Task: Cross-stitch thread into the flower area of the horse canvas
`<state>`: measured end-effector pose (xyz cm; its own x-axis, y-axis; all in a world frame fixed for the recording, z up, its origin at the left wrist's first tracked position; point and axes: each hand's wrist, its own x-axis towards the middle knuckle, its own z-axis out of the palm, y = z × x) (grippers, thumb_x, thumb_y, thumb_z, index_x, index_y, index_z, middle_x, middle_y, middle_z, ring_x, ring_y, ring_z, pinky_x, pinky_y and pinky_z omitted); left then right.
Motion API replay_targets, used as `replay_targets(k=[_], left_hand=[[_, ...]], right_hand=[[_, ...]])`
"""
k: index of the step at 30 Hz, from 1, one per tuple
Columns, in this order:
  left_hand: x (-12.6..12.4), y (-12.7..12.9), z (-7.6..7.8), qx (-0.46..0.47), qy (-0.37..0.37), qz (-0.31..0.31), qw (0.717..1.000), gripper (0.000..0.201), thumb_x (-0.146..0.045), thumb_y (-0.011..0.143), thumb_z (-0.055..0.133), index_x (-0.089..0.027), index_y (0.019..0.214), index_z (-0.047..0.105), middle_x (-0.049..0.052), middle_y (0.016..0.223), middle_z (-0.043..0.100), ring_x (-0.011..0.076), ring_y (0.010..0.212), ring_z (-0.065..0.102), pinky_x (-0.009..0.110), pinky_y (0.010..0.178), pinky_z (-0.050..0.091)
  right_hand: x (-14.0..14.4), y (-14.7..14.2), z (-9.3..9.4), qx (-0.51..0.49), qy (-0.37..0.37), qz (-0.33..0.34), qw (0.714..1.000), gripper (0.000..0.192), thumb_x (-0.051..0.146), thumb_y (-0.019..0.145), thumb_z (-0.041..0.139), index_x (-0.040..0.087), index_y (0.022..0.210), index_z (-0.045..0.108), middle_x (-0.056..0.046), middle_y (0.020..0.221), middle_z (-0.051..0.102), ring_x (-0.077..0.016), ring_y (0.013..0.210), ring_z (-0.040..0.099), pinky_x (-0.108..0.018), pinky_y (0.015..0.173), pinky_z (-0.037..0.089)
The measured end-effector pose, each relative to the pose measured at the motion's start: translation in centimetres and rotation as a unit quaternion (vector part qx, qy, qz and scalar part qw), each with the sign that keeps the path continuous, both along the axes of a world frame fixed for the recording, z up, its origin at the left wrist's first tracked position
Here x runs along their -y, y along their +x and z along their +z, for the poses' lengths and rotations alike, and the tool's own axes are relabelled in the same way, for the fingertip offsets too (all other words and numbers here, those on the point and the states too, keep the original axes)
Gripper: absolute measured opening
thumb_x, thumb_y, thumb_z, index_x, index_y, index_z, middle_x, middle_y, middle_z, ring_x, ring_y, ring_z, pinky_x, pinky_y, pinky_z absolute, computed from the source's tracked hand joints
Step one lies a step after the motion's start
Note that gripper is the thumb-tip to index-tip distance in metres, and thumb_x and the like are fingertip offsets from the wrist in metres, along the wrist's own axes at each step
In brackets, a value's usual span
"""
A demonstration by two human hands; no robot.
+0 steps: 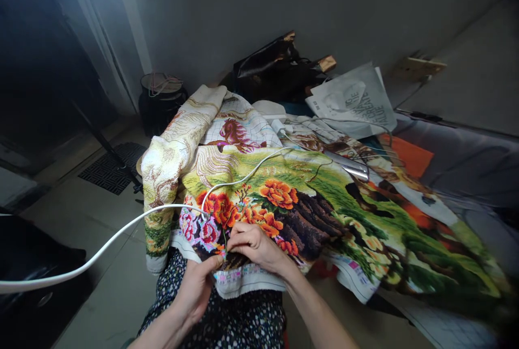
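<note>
A large cross-stitch cloth (316,170) drapes over my lap and the surface ahead, worked with orange and pink flowers, green grass and dark rock. At its near white edge, my left hand (197,287) grips the cloth, thumb on top and the other fingers underneath. My right hand (254,243) is just above the stitched flowers, finger and thumb pinched together close to the left thumb. A thin green thread (225,236) runs beside these fingertips. Any needle there is too small to make out.
A white cable (121,228) curves across the cloth from the left. A rolled part of the cloth (162,176) lies left. Behind are a black bag (267,65), a printed pale bag (352,101) and a metallic object (348,166). A dark stool-like container (162,94) stands back left.
</note>
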<state>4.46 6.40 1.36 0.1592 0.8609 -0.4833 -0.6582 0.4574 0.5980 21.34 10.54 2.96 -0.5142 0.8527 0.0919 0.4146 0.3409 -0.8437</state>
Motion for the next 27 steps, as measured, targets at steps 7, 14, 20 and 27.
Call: replay_targets(k=[7,14,20,27], left_hand=[[-0.1,0.1,0.3,0.002,0.002,-0.005,1.0,0.067,-0.01,0.06,0.07,-0.022,0.124,0.054,0.004,0.111,0.069,0.0225,0.107,0.059,0.036,0.098,0.041],[-0.2,0.1,0.0,-0.001,0.001,-0.007,1.0,0.062,-0.011,0.06,0.071,-0.021,0.119,0.057,0.005,0.11,0.069,0.0232,0.106,0.06,0.037,0.096,0.042],[-0.2,-0.1,0.0,0.006,0.013,-0.023,1.0,0.059,-0.012,0.061,0.073,-0.019,0.118,0.059,0.005,0.104,0.07,0.0231,0.1,0.062,0.037,0.094,0.043],[-0.2,-0.3,0.1,-0.004,0.007,-0.032,0.999,0.055,-0.018,0.065,0.073,-0.018,0.118,0.06,0.006,0.096,0.072,0.0215,0.087,0.064,0.036,0.088,0.045]], right_hand=[[-0.2,0.0,0.1,-0.041,-0.03,0.002,0.999,0.015,0.018,0.084,0.061,0.016,0.076,0.073,-0.001,0.075,0.057,-0.0114,0.071,0.055,-0.021,0.065,0.042],[0.1,-0.5,0.4,-0.002,-0.007,-0.017,1.0,0.015,0.014,0.083,0.06,0.016,0.073,0.071,0.0,0.071,0.058,-0.0118,0.07,0.057,-0.021,0.064,0.044],[3.3,-1.8,2.7,0.108,0.087,-0.072,0.988,0.027,0.006,0.086,0.046,0.017,0.107,0.06,-0.005,0.091,0.064,-0.0164,0.084,0.058,-0.027,0.075,0.045],[4.8,-4.2,2.6,0.331,0.187,-0.091,0.92,0.011,0.012,0.087,0.05,0.018,0.086,0.059,-0.008,0.09,0.061,-0.0219,0.082,0.056,-0.031,0.067,0.045]])
